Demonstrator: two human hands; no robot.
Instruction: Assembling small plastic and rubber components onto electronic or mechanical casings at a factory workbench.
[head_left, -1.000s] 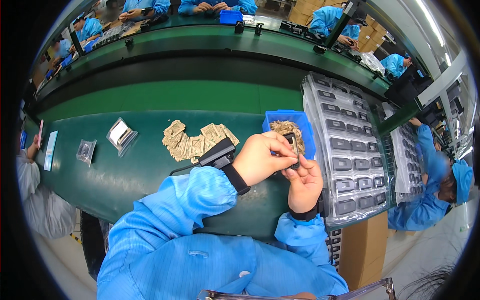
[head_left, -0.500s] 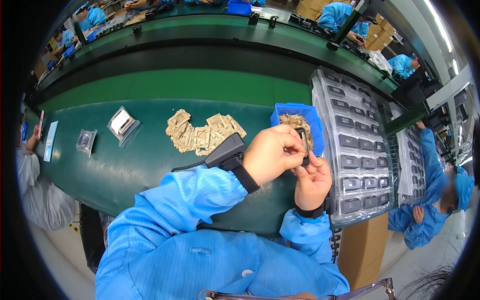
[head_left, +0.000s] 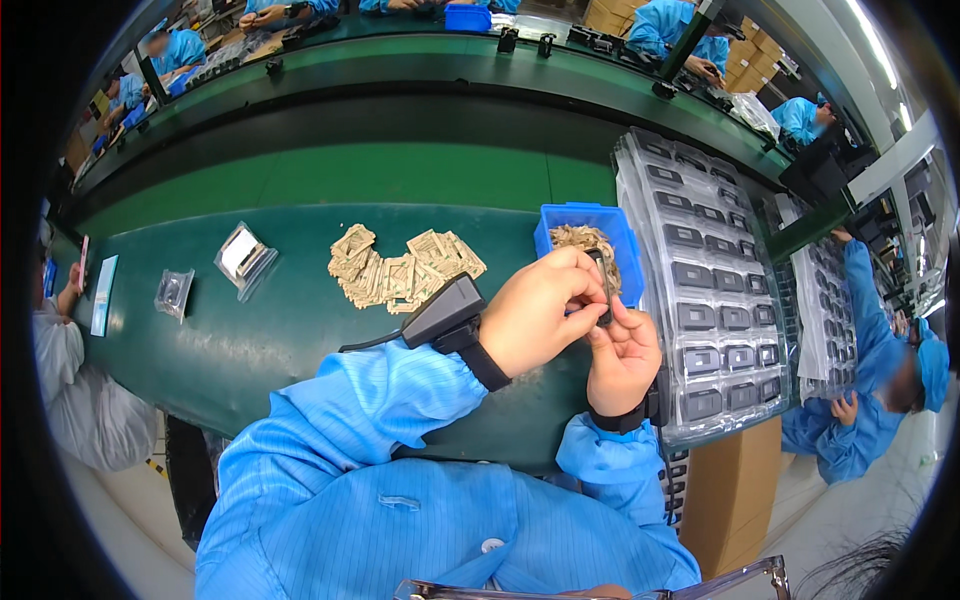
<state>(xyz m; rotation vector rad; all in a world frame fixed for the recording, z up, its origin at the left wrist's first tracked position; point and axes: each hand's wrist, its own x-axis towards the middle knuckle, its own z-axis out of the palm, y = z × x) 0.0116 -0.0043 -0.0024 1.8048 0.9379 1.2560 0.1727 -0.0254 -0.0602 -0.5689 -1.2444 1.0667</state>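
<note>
My left hand (head_left: 540, 312) and my right hand (head_left: 624, 362) meet in front of a blue bin (head_left: 628, 236). Between them they grip a small black plastic frame-like part (head_left: 601, 268), held upright and partly covered by fingers. The left fingers pinch across its face, while the right thumb and fingers hold its lower end. Tan rectangular frame-shaped pieces (head_left: 375, 278) lie in a loose pile left of my hands. The bin holds tan strips or scraps (head_left: 582, 238).
Clear plastic trays (head_left: 700, 268) of black rectangular parts stand at the right, above a cardboard box (head_left: 728, 490). Two small clear bags (head_left: 245, 258) (head_left: 174, 292) and a light blue strip (head_left: 104, 295) lie at left. A co-worker (head_left: 880, 390) is at right; others sit across the bench.
The black part is turned slightly more edge-on, with both hands keeping their grip. The whole view has shifted a little; the hands stay in nearly the same place.
</note>
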